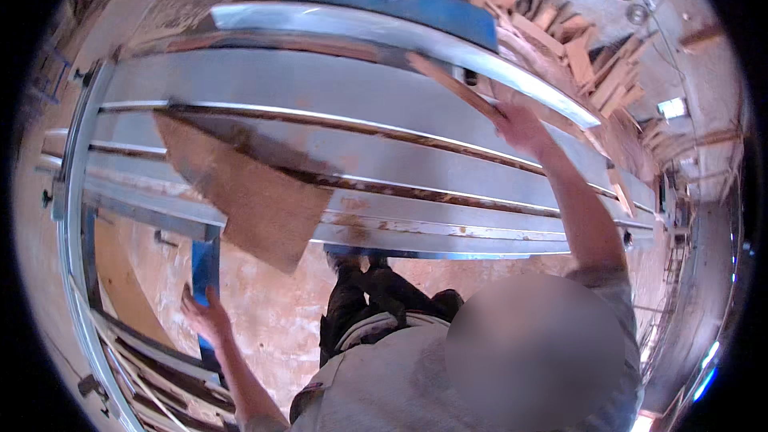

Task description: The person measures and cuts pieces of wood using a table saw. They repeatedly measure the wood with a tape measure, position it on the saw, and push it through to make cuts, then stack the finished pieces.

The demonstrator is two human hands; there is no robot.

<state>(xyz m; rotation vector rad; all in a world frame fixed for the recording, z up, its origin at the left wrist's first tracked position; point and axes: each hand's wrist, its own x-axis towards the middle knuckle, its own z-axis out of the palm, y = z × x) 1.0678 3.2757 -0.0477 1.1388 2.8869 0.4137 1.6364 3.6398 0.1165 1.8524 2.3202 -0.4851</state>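
Note:
My right hand (pixel 522 124) is closed around the end of a thin wooden stick (pixel 456 86). The stick points left across a long grey metal machine table (pixel 360 84), beside the shiny metal fence (pixel 400 42). My left hand (pixel 206 318) hangs low at the left with its fingers apart, holding nothing, in front of a blue metal leg (pixel 206 268). Between the two arms, an irregular brown board (pixel 252 192) lies over the near rails of the table, its near corner jutting past the edge. Its left end reaches a dark slot.
A blue panel (pixel 400 12) stands behind the fence. Wood offcuts (pixel 588 52) are heaped at the far right, and a small wood strip (pixel 620 190) rests at the table's right end. A metal side frame (pixel 72 184) bounds the left. Boards (pixel 172 388) are stacked at lower left.

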